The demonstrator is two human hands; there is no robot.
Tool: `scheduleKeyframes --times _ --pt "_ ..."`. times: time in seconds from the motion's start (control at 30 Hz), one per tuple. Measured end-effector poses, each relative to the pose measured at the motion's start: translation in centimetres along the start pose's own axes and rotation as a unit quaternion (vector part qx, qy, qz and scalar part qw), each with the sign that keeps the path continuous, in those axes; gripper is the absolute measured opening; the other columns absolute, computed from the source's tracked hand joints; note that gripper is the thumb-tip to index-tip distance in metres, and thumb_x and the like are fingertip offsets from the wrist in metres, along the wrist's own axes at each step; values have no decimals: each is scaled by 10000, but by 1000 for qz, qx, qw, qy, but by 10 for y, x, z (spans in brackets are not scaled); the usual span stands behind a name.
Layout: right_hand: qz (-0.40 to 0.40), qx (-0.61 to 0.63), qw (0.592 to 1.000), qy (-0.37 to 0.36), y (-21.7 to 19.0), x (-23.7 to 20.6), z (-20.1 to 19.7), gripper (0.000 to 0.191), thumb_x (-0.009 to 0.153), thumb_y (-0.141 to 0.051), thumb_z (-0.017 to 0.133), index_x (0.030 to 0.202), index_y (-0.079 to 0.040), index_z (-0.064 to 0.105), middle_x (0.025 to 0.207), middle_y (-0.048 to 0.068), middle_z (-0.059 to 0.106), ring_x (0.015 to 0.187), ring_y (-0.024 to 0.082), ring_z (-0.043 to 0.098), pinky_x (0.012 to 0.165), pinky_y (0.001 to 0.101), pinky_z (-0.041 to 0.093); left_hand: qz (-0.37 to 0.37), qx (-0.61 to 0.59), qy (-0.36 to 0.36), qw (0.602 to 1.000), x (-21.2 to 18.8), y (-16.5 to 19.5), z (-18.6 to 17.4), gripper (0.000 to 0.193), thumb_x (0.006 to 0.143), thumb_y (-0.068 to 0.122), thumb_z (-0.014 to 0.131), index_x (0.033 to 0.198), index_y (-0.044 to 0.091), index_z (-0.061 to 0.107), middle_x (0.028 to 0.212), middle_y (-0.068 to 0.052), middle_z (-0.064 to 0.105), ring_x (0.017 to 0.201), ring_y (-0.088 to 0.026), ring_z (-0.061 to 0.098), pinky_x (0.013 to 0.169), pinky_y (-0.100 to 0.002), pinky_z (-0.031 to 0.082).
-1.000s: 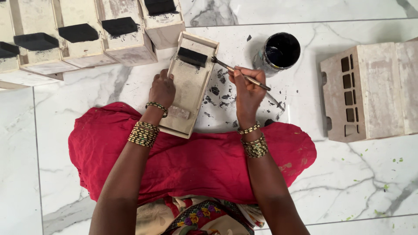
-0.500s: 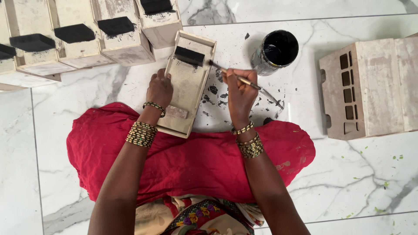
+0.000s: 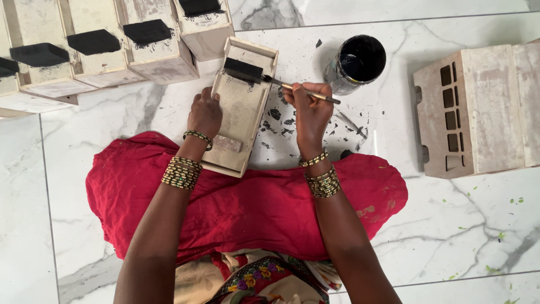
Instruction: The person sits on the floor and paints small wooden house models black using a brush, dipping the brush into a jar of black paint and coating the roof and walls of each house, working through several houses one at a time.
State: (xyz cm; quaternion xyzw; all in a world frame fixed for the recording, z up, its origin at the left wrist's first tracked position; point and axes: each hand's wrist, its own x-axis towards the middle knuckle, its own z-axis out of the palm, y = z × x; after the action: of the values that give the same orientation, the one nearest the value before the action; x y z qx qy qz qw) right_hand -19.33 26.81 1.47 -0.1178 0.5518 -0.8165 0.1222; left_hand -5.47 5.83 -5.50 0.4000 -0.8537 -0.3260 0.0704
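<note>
Steadying the pale wooden box (image 3: 239, 112) with flat left hand (image 3: 205, 112), right hand (image 3: 308, 110) fingers pinch the brush (image 3: 301, 90), its long axis pointing left, tip on the box's black block (image 3: 243, 70).

Floor layout as we see it from above

We've got the shallow tray (image 3: 239, 112) lying on the floor (image 3: 450, 236) right in front of our lap, our left hand (image 3: 205, 112) on its left edge and our right hand (image 3: 308, 107) just to its right with the brush (image 3: 292, 87) reaching onto the tray's far end. The paint cup (image 3: 355, 63) stands behind the right hand, a row of boxes (image 3: 112, 50) far left, the slotted box (image 3: 478, 110) well off right.
</note>
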Motion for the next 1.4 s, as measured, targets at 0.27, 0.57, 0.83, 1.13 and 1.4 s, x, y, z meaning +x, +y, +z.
scheduleKeyframes --times 0.27,0.57,0.83,1.13,1.4 --pt "43 3 999 -3 -4 4 0 144 1002 -31 655 1040 3 520 939 207 727 843 254 782 730 320 686 19 2 15 1000 2 1 1 354 1057 284 491 1328 63 545 1185 -286 624 1030 -511 625 874 -573 511" --pt "113 111 987 28 -36 12 -28 193 967 5 696 1113 25 571 1004 241 733 912 352 779 776 385 690 -10 -6 -2 1000 0 4 -1 396 1054 331 460 1353 80 522 1216 -276 606 1024 -514 623 876 -574 507" --pt "167 185 968 26 -35 16 -37 243 935 2 687 1143 6 560 1015 249 729 916 377 771 772 426 692 -22 -4 -10 1000 0 7 -2 370 1053 321 452 1345 105 518 1216 -258 609 1026 -504 629 873 -577 509" --pt "116 152 982 -3 -30 14 -33 196 943 62 665 1085 -24 561 1117 280 715 967 346 763 821 409 683 -12 -9 -7 1000 -1 5 -1 374 1054 324 448 1343 97 511 1200 -268 608 1000 -518 629 858 -584 511" --pt "37 82 996 -20 -17 9 -24 163 988 95 624 1073 -22 550 1195 270 709 1044 275 739 914 368 670 -13 -4 -12 1000 0 4 -1 375 1055 328 455 1343 94 504 1210 -271 601 1012 -509 635 859 -577 517"
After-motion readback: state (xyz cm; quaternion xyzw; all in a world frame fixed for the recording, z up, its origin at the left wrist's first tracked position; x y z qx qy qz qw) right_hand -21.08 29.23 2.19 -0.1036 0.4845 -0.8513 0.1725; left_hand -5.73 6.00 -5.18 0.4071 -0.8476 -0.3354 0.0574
